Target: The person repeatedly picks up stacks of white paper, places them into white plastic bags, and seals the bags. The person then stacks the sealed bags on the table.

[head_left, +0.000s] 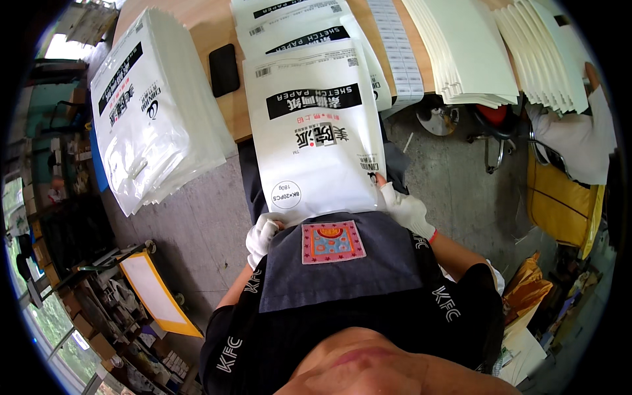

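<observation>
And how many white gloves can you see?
2: the left glove near the lower left corner of the front white package, and the right glove by its right edge. Others may be hidden.

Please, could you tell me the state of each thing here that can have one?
Left hand: gloved, fingers curled at front package's near left corner
Right hand: gloved, at its right edge
Front package: printed side up, near end past table edge
Left package stack: piled, printed side up
Phone: flat, dark
White sheets: stacked, edges stepped
</observation>
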### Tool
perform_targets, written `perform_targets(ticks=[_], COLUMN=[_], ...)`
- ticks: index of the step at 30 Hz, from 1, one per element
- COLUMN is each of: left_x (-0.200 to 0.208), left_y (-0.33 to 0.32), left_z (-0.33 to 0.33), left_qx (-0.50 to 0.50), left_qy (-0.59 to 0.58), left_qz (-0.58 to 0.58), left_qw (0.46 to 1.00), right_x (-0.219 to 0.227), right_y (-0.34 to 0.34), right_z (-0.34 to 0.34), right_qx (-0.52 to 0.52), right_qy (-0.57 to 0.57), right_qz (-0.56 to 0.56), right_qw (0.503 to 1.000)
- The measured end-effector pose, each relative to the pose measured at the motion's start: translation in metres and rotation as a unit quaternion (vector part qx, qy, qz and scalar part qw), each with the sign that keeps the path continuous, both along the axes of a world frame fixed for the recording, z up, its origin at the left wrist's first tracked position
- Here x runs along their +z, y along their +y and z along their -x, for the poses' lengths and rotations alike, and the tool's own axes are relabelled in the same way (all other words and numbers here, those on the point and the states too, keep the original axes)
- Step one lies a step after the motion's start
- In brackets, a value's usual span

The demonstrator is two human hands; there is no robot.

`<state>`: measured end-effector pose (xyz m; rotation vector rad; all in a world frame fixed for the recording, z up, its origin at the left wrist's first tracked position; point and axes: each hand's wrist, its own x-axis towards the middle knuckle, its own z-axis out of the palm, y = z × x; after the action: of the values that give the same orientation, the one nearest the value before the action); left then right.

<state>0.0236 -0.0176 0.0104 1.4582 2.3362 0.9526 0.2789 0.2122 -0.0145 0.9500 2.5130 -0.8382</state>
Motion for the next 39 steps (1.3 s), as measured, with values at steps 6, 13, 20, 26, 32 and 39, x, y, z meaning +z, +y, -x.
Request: perform_targets(ticks=[6, 13, 20, 26, 32, 39], left_x=[-0.022, -0.079, -0.058, -0.045, -0.071, -0.055], left_y=[0.041, 0.058, 0.096, 0.211, 0.293, 0.318], left_z=[0.027, 0.044, 0.038, -0.002, -0.037, -0.08], left_qx=[-0.118, -0.048, -0.128, -0.146, -0.125, -0.056], left_qy=[-0.02, 0.017, 0.013, -0.313, -0.638, -0.662], left_qz=[-0.089, -0.041, -0.119, 0.062, 0.225, 0.221], left_qw=[0.989, 0.998, 0.985, 0.936, 0.726, 0.714], right_x=[-0.007, -0.008, -0.134, -0.16, -0.068, -0.016], right_y=[0.015, 0.057, 0.185, 0.213, 0.146, 0.125], right_z=[0.028, 0.054, 0.02, 0.021, -0.017, -0.024], right_qx=[0.048, -0.011, -0.424, -0.282, -0.356, -0.124], right_qy=[0.211, 0.068, 0.216, 0.143, 0.406, 0.369], right_qz=[-0.174, -0.149, -0.01, 0.036, 0.105, -0.279], right_qw=[0.961, 0.986, 0.88, 0.948, 0.835, 0.878])
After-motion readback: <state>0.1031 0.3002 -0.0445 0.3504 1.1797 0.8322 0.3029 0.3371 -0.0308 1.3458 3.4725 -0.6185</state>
